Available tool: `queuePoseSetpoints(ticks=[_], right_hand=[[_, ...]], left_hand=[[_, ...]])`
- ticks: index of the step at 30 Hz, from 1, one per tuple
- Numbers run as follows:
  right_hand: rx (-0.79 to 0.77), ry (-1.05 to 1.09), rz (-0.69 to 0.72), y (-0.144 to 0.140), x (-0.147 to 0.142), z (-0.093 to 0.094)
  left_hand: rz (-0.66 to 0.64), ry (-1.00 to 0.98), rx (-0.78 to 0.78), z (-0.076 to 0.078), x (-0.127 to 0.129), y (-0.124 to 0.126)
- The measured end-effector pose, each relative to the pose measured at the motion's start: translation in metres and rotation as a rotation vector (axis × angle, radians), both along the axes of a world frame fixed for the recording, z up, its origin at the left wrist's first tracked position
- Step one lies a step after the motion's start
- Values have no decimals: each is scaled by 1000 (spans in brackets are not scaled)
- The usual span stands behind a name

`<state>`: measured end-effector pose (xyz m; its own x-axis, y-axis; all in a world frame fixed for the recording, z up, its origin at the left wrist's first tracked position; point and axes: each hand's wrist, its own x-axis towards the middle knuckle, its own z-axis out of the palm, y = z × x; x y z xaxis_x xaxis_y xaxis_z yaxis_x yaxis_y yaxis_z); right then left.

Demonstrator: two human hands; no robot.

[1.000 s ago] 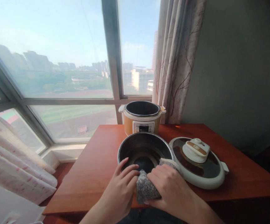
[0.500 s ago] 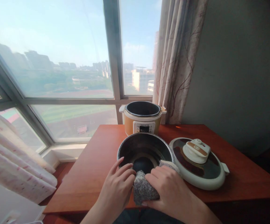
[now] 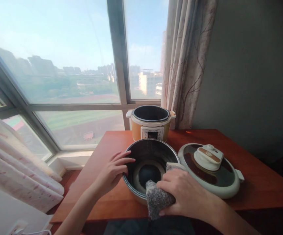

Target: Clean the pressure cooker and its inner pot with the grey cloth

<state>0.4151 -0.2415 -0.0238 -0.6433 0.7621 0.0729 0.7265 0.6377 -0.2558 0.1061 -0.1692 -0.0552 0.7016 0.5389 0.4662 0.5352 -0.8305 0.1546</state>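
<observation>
A dark inner pot [image 3: 153, 148] with a pale metal rim stands near the table's front edge, its mouth facing up. My left hand [image 3: 115, 166] grips its left rim, fingers reaching over the edge; the thumb is hidden. In my right hand [image 3: 179, 187] is a bunched grey cloth [image 3: 158, 200] with a paler side, lying over the pot's front right rim. Behind the pot sits the yellow and white electric pressure cooker body [image 3: 151, 125], open on top. Its round lid [image 3: 208, 173] lies to the right, near my right forearm.
The reddish wooden table [image 3: 92, 169] holds all of these. Large windows [image 3: 70, 65] rise behind and to the left, with curtains [image 3: 184, 65] at their sides. A grey wall [image 3: 244, 85] stands on the right.
My left hand has moved from the cloth at the pot's front to the left rim. My right hand and the cloth have shifted slightly right.
</observation>
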Motion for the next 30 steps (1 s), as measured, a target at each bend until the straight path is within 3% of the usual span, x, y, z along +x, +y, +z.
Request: queuePoseSetpoints(ticks=[3,7,12,15,22,30], right_hand=[[12,13,-30,-1,-2,-1],[26,35,-76,-5,-6,-5],[39,68,-106,-10,-12,-10],[39,88,-130,-14,-16,-12],[46,97,-145,-15,-18,-15],[82,137,-73,-12,-6,-23]], left_hand=[[49,-58,8,-5,5,-1],[129,-60,73,-6,16,-26],[83,-26,67,0,45,-67],[53,-72,58,-4,65,-80],[113,-227,75,-22,80,-78],[-40,-155,-38,-1,60,-62]])
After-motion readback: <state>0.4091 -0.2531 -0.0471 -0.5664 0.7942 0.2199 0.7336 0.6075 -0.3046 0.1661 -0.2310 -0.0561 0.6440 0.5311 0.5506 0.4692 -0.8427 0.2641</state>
